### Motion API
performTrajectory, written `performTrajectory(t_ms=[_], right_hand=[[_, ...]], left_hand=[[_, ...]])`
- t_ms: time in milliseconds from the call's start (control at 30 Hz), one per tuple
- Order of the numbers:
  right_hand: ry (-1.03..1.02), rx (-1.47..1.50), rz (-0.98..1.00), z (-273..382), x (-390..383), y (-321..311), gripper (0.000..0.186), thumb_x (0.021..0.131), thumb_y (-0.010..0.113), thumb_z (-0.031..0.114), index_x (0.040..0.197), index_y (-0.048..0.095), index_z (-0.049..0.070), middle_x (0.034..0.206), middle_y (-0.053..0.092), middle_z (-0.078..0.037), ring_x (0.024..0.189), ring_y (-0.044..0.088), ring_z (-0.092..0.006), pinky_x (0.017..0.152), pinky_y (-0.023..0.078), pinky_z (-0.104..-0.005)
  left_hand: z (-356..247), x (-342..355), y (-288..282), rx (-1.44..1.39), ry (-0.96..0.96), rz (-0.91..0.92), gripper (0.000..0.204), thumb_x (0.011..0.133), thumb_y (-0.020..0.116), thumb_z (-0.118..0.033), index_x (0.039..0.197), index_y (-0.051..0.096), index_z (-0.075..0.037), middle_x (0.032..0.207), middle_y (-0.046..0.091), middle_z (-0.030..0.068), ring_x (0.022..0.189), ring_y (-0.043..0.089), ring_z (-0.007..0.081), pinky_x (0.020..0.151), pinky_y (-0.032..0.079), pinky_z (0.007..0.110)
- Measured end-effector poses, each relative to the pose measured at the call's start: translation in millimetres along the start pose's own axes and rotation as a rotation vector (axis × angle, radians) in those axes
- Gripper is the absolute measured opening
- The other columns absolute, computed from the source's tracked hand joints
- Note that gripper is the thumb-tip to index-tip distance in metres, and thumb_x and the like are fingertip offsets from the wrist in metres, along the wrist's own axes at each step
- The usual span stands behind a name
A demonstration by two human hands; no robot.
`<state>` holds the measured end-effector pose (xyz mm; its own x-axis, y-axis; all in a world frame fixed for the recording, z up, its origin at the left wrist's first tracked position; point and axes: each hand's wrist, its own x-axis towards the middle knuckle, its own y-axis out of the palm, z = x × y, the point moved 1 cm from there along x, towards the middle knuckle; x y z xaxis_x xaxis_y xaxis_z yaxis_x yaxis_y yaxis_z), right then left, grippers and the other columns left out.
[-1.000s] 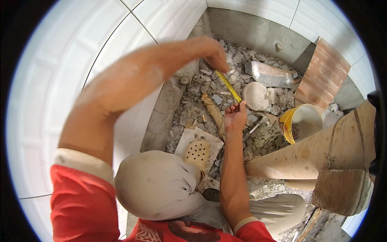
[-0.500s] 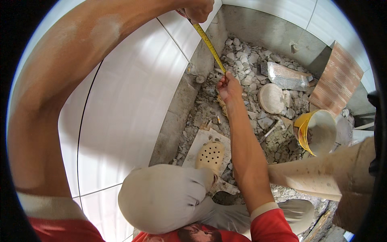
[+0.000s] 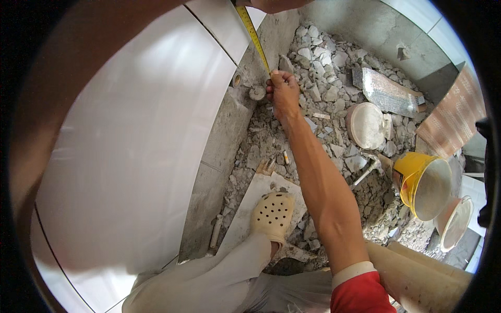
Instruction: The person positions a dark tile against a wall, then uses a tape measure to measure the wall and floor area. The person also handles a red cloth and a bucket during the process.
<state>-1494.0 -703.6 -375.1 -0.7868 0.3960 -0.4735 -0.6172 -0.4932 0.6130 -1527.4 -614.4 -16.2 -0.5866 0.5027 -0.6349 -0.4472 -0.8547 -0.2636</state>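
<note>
**Yellow tape blade extended between the two hands**

Head view: The yellow tape blade (image 3: pixel 254 40) runs obliquely from the upper edge down to the right hand (image 3: pixel 286 97), in front of the bare grey wall base (image 3: pixel 211 169) beneath the white wall tiles (image 3: pixel 141 141). The fingers of the right hand are clamped on the lower end of the blade. The left hand (image 3: pixel 276 4) is located at the upper end and is cut off by the upper edge; whether its fingers are together or apart cannot be told.

A round stub (image 3: pixel 257 93) projects near the right hand, on its left side. Rubble (image 3: pixel 315 57) covers the floor area beyond and to the right. On the rubble are a round pale lid-like disc (image 3: pixel 366 125), a silvery wrapped piece (image 3: pixel 389 91) and what appears to be a hammer (image 3: pixel 365 175). A yellow bucket (image 3: pixel 408 175) is positioned farther right, beside a pale pink bucket (image 3: pixel 445 221). A perforated beige clog (image 3: pixel 273 213) rests on a pale board (image 3: pixel 241 216).
</note>
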Motion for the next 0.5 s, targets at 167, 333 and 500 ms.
performTrajectory(t_ms=[167,333,500], right_hand=[[-0.263,-0.146,0.01,-10,10,0,0.023,0.097,0.064,0.026,0.104,0.057,0.006,0.087,0.063,-0.005,0.075,0.056,-0.0117,0.067,0.047,-0.0277],[-0.266,-0.172,0.0,-16,-1,-2,0.022,0.099,0.061,0.023,0.104,0.06,0.002,0.09,0.066,-0.006,0.08,0.058,-0.0114,0.073,0.047,-0.0283],[-0.264,-0.143,0.072,-14,-1,-6,0.021,0.1,0.056,0.018,0.111,0.062,0.001,0.094,0.067,-0.006,0.086,0.061,-0.0131,0.08,0.048,-0.029]], left_hand=[[-6,11,0,0.02,0.012,0.018,0.028,0.084,0.063,-0.029,0.106,0.077,-0.017,0.106,0.074,0.0046,0.101,0.068,0.0249,0.078,0.053,0.041],[-13,13,1,0.029,0.035,0.027,0.028,0.085,0.064,-0.028,0.106,0.077,-0.017,0.107,0.074,0.0045,0.102,0.068,0.0246,0.078,0.053,0.041],[-19,17,5,0.037,0.047,-0.016,0.027,0.085,0.064,-0.028,0.107,0.077,-0.018,0.108,0.073,0.0043,0.103,0.068,0.0242,0.078,0.053,0.041]])
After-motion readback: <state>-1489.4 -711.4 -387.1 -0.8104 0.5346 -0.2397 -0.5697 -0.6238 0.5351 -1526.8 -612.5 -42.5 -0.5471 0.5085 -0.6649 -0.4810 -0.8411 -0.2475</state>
